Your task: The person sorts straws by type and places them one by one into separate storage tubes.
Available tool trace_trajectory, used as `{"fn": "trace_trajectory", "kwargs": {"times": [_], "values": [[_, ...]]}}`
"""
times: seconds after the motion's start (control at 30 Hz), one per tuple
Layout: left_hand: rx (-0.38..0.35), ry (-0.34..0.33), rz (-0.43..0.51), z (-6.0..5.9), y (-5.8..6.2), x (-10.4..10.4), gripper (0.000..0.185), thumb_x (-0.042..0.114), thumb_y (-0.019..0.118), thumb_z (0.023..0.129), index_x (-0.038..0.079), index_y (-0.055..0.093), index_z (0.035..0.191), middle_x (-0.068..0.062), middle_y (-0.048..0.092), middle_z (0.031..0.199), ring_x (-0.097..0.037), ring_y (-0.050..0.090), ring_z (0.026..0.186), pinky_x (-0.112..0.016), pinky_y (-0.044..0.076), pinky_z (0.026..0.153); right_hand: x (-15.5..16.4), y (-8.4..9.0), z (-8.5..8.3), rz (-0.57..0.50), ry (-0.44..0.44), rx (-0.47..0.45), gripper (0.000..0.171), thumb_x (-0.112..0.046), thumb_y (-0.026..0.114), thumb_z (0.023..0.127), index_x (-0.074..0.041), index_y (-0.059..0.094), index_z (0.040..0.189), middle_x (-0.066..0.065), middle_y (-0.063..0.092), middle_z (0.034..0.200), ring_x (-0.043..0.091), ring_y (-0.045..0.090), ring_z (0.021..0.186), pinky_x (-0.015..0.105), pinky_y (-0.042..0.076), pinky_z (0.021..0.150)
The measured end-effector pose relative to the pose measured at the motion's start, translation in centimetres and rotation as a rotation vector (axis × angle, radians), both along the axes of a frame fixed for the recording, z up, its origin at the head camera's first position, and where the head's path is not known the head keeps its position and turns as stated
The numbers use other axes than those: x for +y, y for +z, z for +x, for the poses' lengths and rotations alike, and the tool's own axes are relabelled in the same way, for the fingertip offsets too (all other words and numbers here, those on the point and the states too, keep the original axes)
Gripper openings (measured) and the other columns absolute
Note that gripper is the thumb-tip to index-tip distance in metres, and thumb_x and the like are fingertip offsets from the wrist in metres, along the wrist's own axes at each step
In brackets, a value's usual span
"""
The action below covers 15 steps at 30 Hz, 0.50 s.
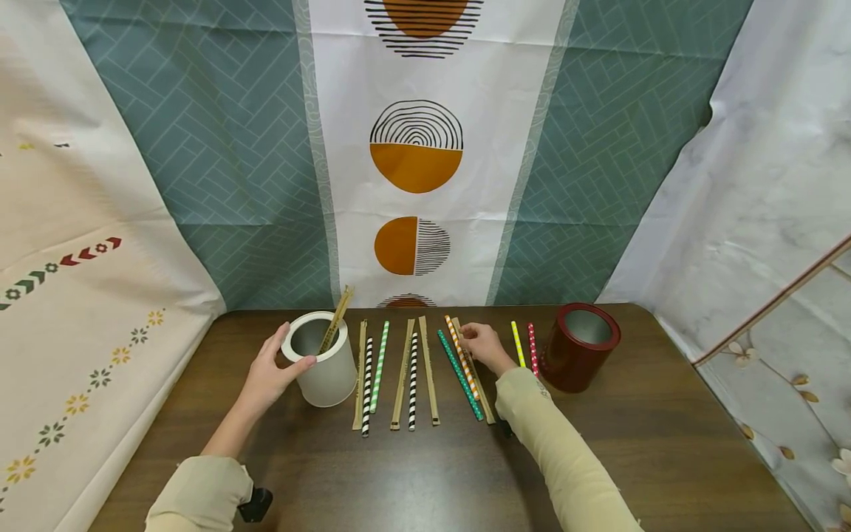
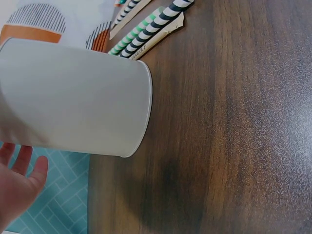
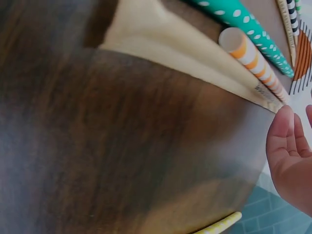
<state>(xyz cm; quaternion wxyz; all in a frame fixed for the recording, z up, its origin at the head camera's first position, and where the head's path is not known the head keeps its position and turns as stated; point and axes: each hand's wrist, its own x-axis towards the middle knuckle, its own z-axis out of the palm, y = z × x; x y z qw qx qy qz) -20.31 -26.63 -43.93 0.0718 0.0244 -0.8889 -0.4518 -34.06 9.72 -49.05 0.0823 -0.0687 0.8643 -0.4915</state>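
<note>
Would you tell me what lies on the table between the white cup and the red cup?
In the head view, a row of paper straws and tan wrappers lies between the white cup and red cup; the right hand touches it.

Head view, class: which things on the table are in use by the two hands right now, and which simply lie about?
In use:
- white cup, held by the left hand, with a wooden stick inside
- orange striped straw, touched by the right hand

Lying about:
- red cup
- green dotted straw
- yellow straw
- black striped straws
</note>
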Motion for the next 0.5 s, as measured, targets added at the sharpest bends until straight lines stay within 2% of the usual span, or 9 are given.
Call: {"fn": "trace_trajectory", "kwargs": {"times": [0.3, 0.5], "values": [[0.039, 0.0, 0.014, 0.1, 0.1, 0.3, 0.086, 0.04, 0.065, 0.077, 0.015, 0.015, 0.143, -0.021, 0.021, 0.142, -0.039, 0.021, 0.129, -0.061, 0.021, 0.095, 0.4, -1.0, 0.0, 0.144, -0.006, 0.084, 0.023, -0.006, 0.061, 0.079, 0.001, 0.063, 0.1, 0.016, 0.063, 0.095, 0.027, 0.057, 0.088, 0.038, 0.046, 0.075], [0.008, -0.002, 0.012, 0.1, 0.1, 0.1, 0.086, 0.035, 0.065, 0.077, 0.013, 0.014, 0.143, -0.019, 0.019, 0.143, -0.039, 0.018, 0.131, -0.06, 0.02, 0.098, 0.7, -1.6, 0.1, 0.212, -0.017, 0.103, 0.018, -0.011, 0.062, 0.079, -0.003, 0.066, 0.094, 0.012, 0.064, 0.091, 0.026, 0.057, 0.085, 0.039, 0.045, 0.076]]}}
